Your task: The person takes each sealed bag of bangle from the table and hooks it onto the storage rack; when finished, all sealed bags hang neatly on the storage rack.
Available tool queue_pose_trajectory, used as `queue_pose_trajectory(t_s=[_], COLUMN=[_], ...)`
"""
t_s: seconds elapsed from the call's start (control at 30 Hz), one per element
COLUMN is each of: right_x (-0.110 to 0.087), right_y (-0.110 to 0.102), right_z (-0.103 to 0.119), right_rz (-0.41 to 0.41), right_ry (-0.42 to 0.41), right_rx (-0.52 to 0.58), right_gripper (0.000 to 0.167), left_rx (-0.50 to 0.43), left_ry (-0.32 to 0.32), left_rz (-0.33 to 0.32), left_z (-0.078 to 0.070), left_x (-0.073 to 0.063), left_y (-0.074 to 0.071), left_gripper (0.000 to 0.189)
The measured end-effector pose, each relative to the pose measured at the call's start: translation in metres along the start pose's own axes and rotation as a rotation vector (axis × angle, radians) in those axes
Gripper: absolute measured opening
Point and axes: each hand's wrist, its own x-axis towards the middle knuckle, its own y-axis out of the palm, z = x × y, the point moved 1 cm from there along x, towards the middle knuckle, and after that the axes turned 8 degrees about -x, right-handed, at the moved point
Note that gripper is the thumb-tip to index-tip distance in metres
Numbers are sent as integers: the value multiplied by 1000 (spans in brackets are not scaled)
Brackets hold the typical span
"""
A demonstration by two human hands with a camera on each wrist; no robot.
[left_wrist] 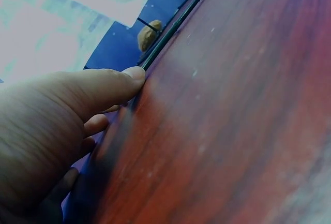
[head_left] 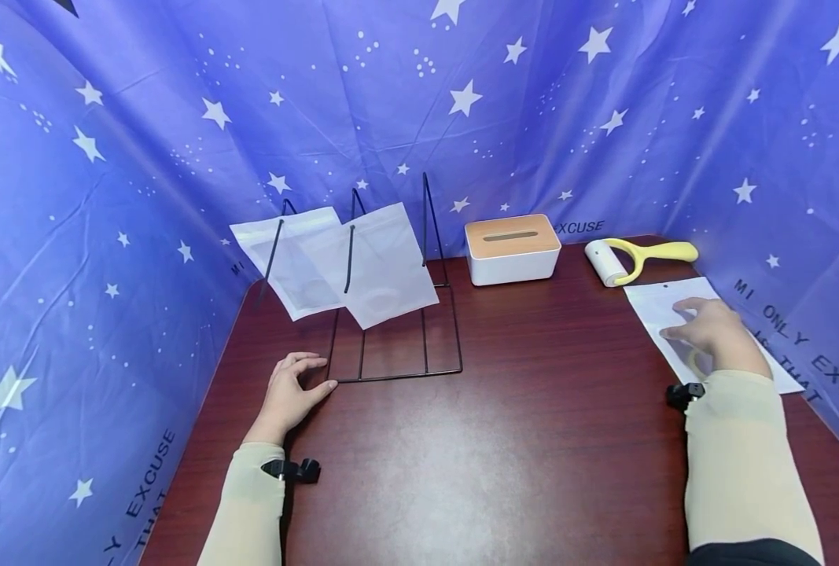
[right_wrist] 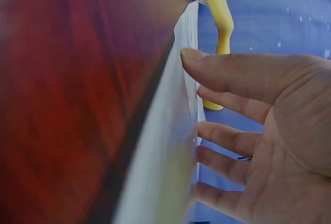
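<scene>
My left hand (head_left: 288, 401) lies low at the black wire rack (head_left: 398, 378), its thumb tip touching the front left corner, the fingers relaxed and spread from the thumb. My right hand (head_left: 719, 334) reaches across to the worktop's right side, over a white pouch (head_left: 653, 306) lying there; thumb and fingers stand apart, grasping nothing.

My right hand and sleeve cover part of that pouch, and the yellowish patch showing through it is too blurred in the right wrist view to make out. In the left wrist view, I cannot identify a tan lump (left_wrist: 150, 36) beyond the wire.

Two more pouches, a left one (head_left: 288, 244) and a right one (head_left: 391, 267), lean overlapping in the rack, with upright wires crossing in front of them. A wood-lidded tissue box (head_left: 511, 269) stands between the rack and a yellow-handled lint roller (head_left: 606, 263), which lies just beyond my pouch's far end. A star-printed curtain (head_left: 391, 94) closes off the worktop (head_left: 518, 440) behind and at both sides.
</scene>
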Motion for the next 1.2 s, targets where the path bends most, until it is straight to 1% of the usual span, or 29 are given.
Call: queue_pose_trajectory(t_s=[0.1,0.2,0.3,0.37,0.53,0.67,0.8,0.97,1.2], right_x=[-2,-5,-8,-11,-19,-27,-33,-38,-44], right_y=[2,4,7,7,8,9,14,23,34], right_z=[5,14,23,30,45,58,71,86,107], right_rz=[16,27,59,90,155,183,181,168,128], right_ry=[19,15,12,-12,-104,-125,-127,-124,-173], right_rx=[-30,-80,-120,-155,-266,-322,-343,-341,-354], right_gripper=[78,73,73,77,88,93,94,95,93], left_rx=[1,-1,-2,0,10,10,9,9,7], left_ry=[1,-6,-13,-17,-26,-21,-15,-21,-16], left_rz=[-2,1,6,10,17,12,10,12,5], left_z=[0,-1,-2,-2,-3,-4,-4,-4,-3], left_x=[0,0,0,0,-1,-1,0,-1,-1], left_y=[0,0,0,-1,-1,-1,-1,-1,-1], left_gripper=[48,48,48,48,48,47,47,46,47])
